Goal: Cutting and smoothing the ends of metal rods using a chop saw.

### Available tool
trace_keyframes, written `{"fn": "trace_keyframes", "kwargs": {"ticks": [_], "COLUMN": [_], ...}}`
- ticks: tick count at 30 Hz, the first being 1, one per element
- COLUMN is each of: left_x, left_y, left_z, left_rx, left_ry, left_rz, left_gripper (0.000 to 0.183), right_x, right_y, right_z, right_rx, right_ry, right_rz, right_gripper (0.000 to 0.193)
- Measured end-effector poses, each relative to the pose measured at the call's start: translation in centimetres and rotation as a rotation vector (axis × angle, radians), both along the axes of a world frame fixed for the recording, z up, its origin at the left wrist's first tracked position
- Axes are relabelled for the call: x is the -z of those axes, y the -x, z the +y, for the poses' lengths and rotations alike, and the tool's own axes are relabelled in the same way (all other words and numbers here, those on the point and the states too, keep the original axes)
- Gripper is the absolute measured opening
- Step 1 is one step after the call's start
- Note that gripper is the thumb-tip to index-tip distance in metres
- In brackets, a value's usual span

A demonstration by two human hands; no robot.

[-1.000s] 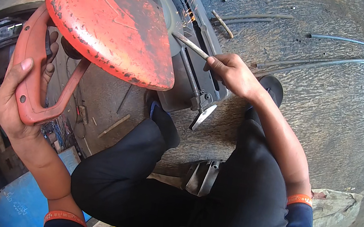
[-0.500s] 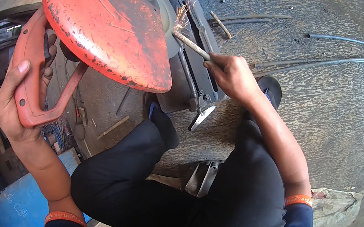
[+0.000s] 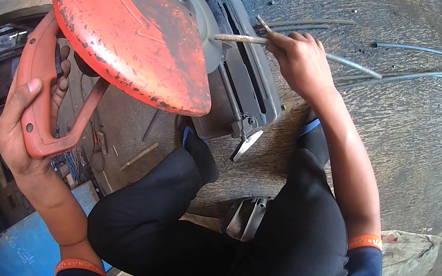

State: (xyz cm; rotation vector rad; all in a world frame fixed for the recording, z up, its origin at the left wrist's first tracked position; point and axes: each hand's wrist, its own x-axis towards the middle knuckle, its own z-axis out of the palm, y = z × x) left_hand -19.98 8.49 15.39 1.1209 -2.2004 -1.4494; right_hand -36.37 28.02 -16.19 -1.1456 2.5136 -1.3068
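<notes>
Fingers [image 3: 287,41] of right hand [image 3: 302,64] pinched around one thin metal rod [image 3: 240,39], held roughly level, its free end touching the grey cutting disc [image 3: 207,30] just below the orange blade guard [image 3: 129,23]. Left hand [image 3: 20,131] clenched on the orange loop handle [image 3: 42,90] of one chop saw, thumb laid up along the handle's outer edge, other fingertips showing through the loop. One saw only, raised at left of centre; one dark base and vise [image 3: 247,84] beneath it, with one threaded screw [image 3: 231,96] running down to a light-coloured crank [image 3: 246,145]. Rod lying across the top of the vise, between disc and right hand, with a longer grey length [image 3: 355,67] running on past the knuckles over the floor. Several more long thin rods [image 3: 418,74] scattered on the dusty concrete floor [image 3: 418,147] at upper right, at least five, exact count unclear. Two orange cuffs, one on each dark blue sleeve: left [image 3: 79,266], right [image 3: 365,241]. Two knees in black trousers [image 3: 273,246] bent below the saw. One blue container [image 3: 24,248] at lower left, contents not visible. Tangle of blue wires [image 3: 73,163] just beside it, under the handle. Scraps of wood or metal [image 3: 139,155] loose on the floor near the left knee.
</notes>
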Motion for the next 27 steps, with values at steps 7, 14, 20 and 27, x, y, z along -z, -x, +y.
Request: {"fn": "trace_keyframes", "kwargs": {"ticks": [7, 14, 20, 27], "left_x": [0.1, 0.2, 0.2, 0.3], "left_y": [0.1, 0.1, 0.3, 0.4], "left_z": [0.2, 0.2, 0.6, 0.7], "left_rx": [-0.044, -0.063, -0.043, -0.035], "left_ry": [0.007, -0.005, -0.047, -0.046], "left_rz": [0.032, 0.046, 0.093, 0.101], "left_gripper": [0.061, 0.062, 0.052, 0.056], "right_x": [-1.0, -1.8, -2.3, -2.7], "right_y": [1.3, 2.1, 3.0, 2.8], "right_z": [-1.1, -0.9, -1.4, -1.2], "right_rx": [-0.034, -0.062, -0.083, -0.095], "right_ry": [-0.121, -0.123, -0.12, -0.12], "right_rz": [0.227, 0.388, 0.47, 0.409], "right_gripper": [0.019, 0.025, 0.028, 0.023]}}
